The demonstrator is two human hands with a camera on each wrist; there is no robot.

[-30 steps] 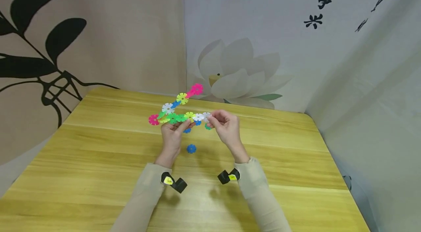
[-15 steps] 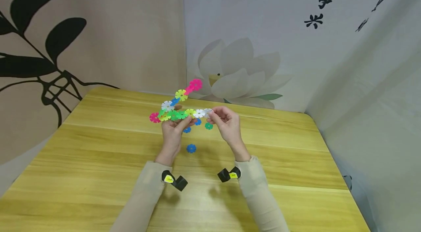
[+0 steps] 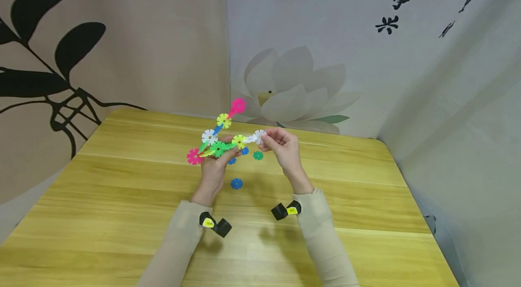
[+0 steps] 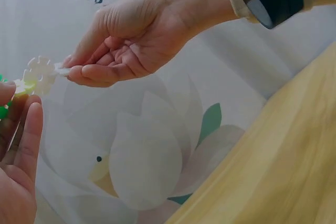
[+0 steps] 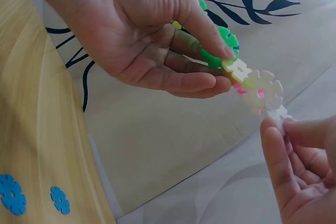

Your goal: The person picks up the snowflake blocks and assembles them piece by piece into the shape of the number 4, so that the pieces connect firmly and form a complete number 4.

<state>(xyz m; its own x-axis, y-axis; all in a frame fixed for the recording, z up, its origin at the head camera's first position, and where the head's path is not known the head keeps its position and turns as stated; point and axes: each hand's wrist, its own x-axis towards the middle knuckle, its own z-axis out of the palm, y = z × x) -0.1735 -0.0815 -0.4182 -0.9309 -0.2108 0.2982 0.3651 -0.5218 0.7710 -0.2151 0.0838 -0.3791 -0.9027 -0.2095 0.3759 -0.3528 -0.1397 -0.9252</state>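
A chain of interlocking plastic snowflake discs in pink, yellow, blue, white and green is held up over the table between the two hands. My left hand point(image 3: 212, 170) grips it between thumb and fingers near a green disc point(image 3: 218, 148) and a yellow disc point(image 3: 239, 142). At the chain's right end, my right hand point(image 3: 286, 153) pinches the last white disc point(image 5: 276, 115), which joins another white disc point(image 5: 262, 93). A branch climbs from the left part through a white disc point(image 3: 209, 137) to a pink tip point(image 3: 238, 105). One pink disc point(image 3: 194, 156) sticks out at the left.
Loose discs lie on the wooden table point(image 3: 122, 214) beneath the hands: a green disc point(image 3: 258, 155), a blue disc point(image 3: 237, 183) and further blue ones partly behind the left hand. A printed cloth backdrop point(image 3: 301, 16) stands along the table's far edge.
The chain has tilted, its left pink disc dropping and its right end rising. My right hand has shifted slightly up and right with the white disc. My left hand keeps its grip.
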